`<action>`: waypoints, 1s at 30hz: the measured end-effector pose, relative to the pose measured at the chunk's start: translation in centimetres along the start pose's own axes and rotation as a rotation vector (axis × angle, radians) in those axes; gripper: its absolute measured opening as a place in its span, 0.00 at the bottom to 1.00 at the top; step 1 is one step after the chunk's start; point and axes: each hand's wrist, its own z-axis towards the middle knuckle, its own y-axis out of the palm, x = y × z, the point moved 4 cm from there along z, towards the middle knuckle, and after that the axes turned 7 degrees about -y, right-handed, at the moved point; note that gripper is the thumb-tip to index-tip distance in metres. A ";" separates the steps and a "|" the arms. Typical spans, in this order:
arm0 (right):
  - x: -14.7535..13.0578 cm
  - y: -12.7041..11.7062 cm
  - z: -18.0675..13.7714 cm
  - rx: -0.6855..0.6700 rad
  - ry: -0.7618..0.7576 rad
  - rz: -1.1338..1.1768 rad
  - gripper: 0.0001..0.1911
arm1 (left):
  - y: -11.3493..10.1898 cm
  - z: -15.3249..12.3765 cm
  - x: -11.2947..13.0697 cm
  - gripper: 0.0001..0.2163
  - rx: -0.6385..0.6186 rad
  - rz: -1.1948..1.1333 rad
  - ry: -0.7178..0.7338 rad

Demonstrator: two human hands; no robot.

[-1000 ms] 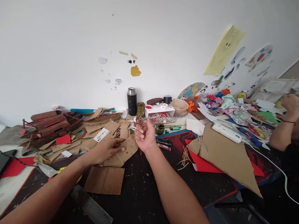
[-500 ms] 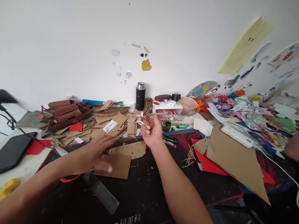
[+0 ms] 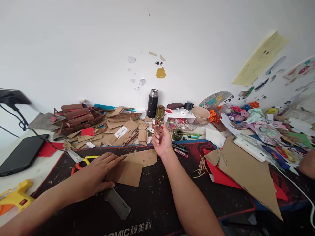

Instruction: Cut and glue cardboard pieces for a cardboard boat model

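Note:
My right hand (image 3: 162, 140) is raised at the back of the mat, fingers curled round a thin green stick (image 3: 169, 122); its far end is hidden, so I cannot tell its kind. Just behind the fingers stands a small brown-stained jar (image 3: 157, 122). Stretched out and slightly apart, the fingers of my left hand (image 3: 97, 172) reach the left edge of a rectangular cardboard piece (image 3: 129, 172). Below them lies a flat grey ruler-like strip (image 3: 119, 205), partly under the hand. A longer cardboard strip (image 3: 145, 158) lies behind the rectangle.
Scissors (image 3: 80, 160) lie beside my left wrist, and a yellow glue gun (image 3: 21, 196) at far left. Cardboard scraps (image 3: 115, 132) and a brown model boat (image 3: 76, 119) fill the back left. A black flask (image 3: 153, 104) stands by the wall. A large cardboard sheet (image 3: 248, 173) lies right.
My left hand has come down and nearer the cardboard rectangle's left edge. My right hand stays by the jar with the stick. The view has shifted, showing more of the scissors and glue gun.

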 end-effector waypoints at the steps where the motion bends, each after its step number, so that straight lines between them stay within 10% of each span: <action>1: 0.1 0.0 0.0 0.005 0.002 -0.003 0.28 | 0.1 0.0 0.0 0.38 0.015 0.004 0.009; 30: 1.2 0.4 0.0 0.023 0.043 -0.039 0.28 | 0.6 2.8 0.2 0.37 0.290 0.179 0.020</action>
